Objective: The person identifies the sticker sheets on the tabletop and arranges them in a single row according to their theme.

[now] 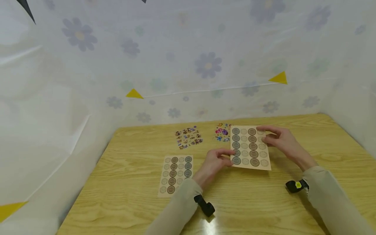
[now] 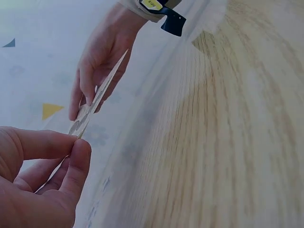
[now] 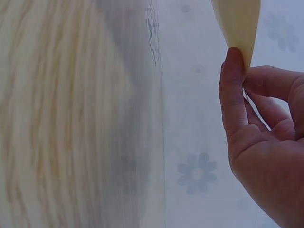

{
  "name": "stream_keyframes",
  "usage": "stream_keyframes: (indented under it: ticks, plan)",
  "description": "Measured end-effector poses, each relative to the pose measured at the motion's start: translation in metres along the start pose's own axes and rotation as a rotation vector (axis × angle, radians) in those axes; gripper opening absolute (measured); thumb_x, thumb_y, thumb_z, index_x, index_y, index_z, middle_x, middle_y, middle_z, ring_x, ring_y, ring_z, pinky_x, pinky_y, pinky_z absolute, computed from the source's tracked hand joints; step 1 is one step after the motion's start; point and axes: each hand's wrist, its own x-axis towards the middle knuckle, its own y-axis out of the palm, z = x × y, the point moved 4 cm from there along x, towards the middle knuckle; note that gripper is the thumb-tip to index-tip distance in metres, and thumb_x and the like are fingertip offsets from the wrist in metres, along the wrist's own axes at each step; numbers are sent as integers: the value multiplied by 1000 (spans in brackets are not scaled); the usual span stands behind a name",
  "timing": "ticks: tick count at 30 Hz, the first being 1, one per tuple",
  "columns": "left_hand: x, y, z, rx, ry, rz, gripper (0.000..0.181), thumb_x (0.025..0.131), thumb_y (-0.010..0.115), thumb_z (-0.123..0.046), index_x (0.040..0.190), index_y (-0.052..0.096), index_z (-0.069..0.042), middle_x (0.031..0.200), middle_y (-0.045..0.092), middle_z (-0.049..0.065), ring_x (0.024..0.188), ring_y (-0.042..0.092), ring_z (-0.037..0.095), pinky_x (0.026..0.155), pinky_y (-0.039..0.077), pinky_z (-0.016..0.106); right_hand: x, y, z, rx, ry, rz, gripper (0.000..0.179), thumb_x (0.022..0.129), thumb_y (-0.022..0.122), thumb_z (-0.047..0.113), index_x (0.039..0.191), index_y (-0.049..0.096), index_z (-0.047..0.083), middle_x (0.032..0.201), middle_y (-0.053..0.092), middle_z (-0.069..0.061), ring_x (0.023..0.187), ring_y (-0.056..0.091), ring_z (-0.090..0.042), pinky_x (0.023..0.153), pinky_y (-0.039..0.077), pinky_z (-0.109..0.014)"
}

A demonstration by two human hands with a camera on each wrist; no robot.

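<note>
Both hands hold up a tan sticker sheet [image 1: 248, 147] printed with columns of round grey, brown and pale labels. My left hand [image 1: 213, 164] pinches its left edge near the lower corner, between thumb and fingers. At the upper right corner my right hand [image 1: 283, 143] pinches the sheet the same way. The left wrist view shows the sheet [image 2: 108, 78] nearly edge-on, tilted off the table. In the right wrist view its plain back [image 3: 236, 23] faces the camera. A similar round-label sticker sheet [image 1: 172, 174] lies flat left of my left hand, partly covered by the sleeve.
A sheet of small brown and purple stickers [image 1: 188, 137] lies towards the back of the wooden table [image 1: 123, 182]. Beside it, a colourful sticker sheet [image 1: 222, 132] is partly hidden behind the held one. A flower-patterned white curtain [image 1: 176, 65] surrounds the table's back and sides.
</note>
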Motion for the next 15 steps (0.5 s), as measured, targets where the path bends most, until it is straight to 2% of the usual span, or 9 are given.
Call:
stream_keyframes:
  ticks: [8, 15]
  plan:
    - [-11, 0, -5, 4, 0, 25, 33, 79, 68, 10, 105, 76, -8, 98, 70, -1, 72, 63, 13, 74, 50, 27, -7, -3, 6, -10, -24, -1, 48, 100, 60, 19, 144, 48, 4, 138, 50, -21, 102, 64, -3, 81, 54, -26]
    - [-19, -1, -3, 7, 9, 31, 31, 80, 70, 8, 106, 76, -7, 96, 70, 1, 72, 65, 12, 72, 52, 26, -9, 4, 15, -2, -40, 7, 46, 100, 60, 16, 142, 50, 1, 135, 51, -25, 100, 65, -5, 79, 55, -28]
